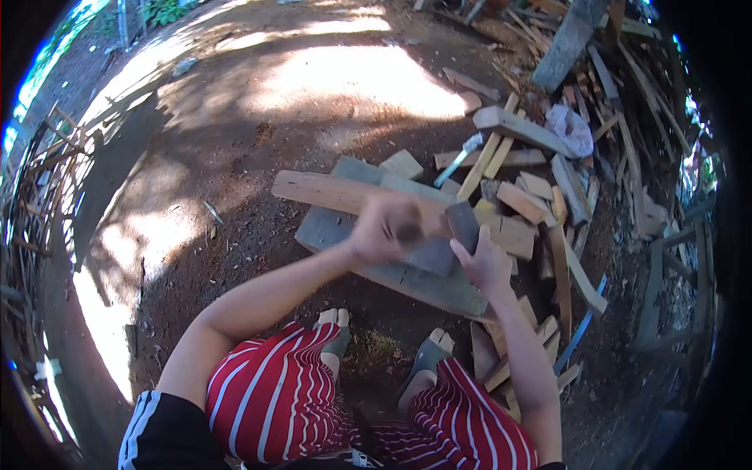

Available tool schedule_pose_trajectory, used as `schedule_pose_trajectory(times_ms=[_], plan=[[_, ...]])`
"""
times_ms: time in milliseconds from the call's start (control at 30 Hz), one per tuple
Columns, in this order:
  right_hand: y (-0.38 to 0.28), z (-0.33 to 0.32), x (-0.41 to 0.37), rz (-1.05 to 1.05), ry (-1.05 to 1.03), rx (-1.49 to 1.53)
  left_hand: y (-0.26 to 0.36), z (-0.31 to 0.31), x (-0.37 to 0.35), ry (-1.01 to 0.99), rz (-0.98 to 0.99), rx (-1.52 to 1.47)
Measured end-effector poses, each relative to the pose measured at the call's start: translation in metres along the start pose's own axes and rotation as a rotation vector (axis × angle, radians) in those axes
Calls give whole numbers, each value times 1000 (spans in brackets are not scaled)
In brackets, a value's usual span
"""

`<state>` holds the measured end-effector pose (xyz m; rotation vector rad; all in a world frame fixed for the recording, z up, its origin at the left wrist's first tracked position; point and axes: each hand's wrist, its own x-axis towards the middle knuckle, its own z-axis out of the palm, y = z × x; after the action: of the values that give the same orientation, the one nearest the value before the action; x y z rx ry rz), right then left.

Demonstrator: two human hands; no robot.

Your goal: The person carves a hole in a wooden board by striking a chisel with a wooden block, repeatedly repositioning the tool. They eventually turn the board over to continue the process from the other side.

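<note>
My left hand [378, 229] is closed and smeared by motion. It grips a round-ended brown wooden piece [407, 227], seen nearly end-on, whose full shape I cannot make out. To its right, my right hand [487, 262] has its thumb and fingers closed on a dark, flat rectangular piece [463, 225]. Both hands are above a long wooden plank [317, 188], which has a tapered left end and lies across grey, weathered boards [337, 231]. The plank's middle is hidden behind my left hand.
Cut wood blocks [513, 235] lie to the right of the boards. A tool with a pale green handle [453, 167] rests behind them, and a crumpled plastic bag [569, 131] lies farther back. A lumber pile [611, 86] rises at the right. My feet are close to the boards' near edge.
</note>
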<state>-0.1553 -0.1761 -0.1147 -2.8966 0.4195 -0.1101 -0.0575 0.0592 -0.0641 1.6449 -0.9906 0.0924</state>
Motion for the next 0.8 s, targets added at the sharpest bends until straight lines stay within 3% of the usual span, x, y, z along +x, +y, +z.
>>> schedule_pose_trajectory(times_ms=[67,133,233,467,800], plan=[[2,-1,2,39,-63,15,0,-13,31,308,-357,-230],[0,-8,3,58,-113,32,-15,-39,58,447,-289,-414],[-1,-9,6,81,-153,52,-29,-59,66,578,-357,-451],[1,-10,4,64,-149,106,-8,-61,79,471,-225,-445],[5,-1,0,29,-50,68,-19,-27,88,372,-280,-449]])
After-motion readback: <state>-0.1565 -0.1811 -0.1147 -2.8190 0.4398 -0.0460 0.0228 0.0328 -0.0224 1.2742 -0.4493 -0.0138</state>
